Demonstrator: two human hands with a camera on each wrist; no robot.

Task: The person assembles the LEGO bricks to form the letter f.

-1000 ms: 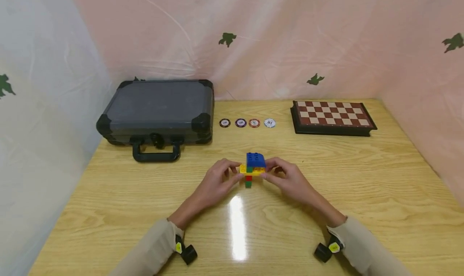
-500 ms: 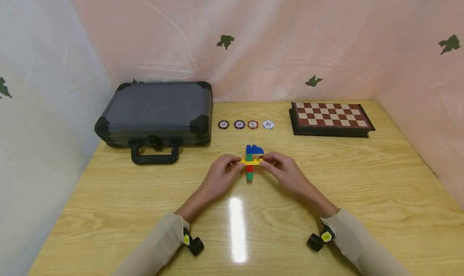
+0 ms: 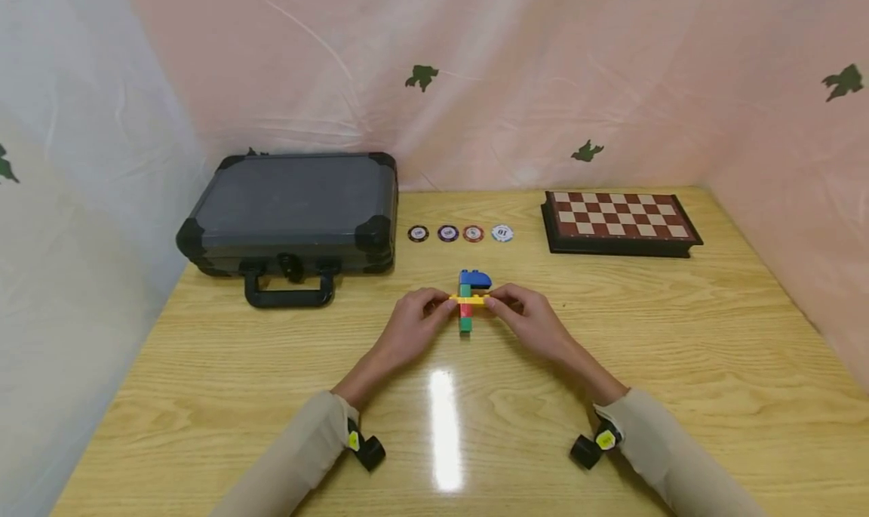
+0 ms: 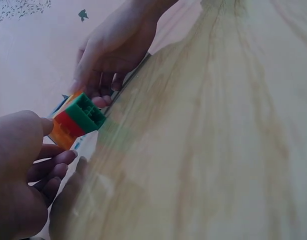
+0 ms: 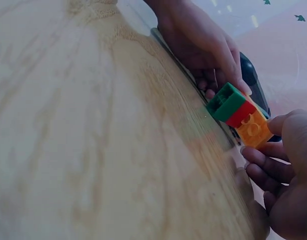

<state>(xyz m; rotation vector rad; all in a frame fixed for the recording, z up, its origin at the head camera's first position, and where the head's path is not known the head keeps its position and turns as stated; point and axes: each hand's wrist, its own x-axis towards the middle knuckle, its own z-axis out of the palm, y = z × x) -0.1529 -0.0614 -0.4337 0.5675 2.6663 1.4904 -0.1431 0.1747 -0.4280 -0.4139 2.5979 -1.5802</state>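
Observation:
A small model of toy building bricks (image 3: 465, 311) is held up between the two hands, in the middle of the head view. Its blue brick (image 3: 476, 279) with one rounded end is on top. Below come a green brick, a long yellow brick (image 3: 477, 300), a red brick and a green brick (image 3: 465, 325). My left hand (image 3: 410, 327) pinches the yellow brick's left end between thumb and fingers; my right hand (image 3: 532, 324) pinches its right end. The hollow underside of the bottom green brick (image 4: 86, 112) shows in the left wrist view, clear of the tabletop.
A closed grey case (image 3: 292, 200) with a black handle stands at the back left. Several poker chips (image 3: 448, 233) lie in a row beside it. A folded chessboard (image 3: 621, 219) sits at the back right of the wooden table (image 3: 224, 396). Pale cloth (image 3: 502, 109) hangs behind.
Both hands have carried the brick model slightly away from the body. It has tipped so that its front shows more and the blue brick's top less. Both grips stay on the yellow brick.

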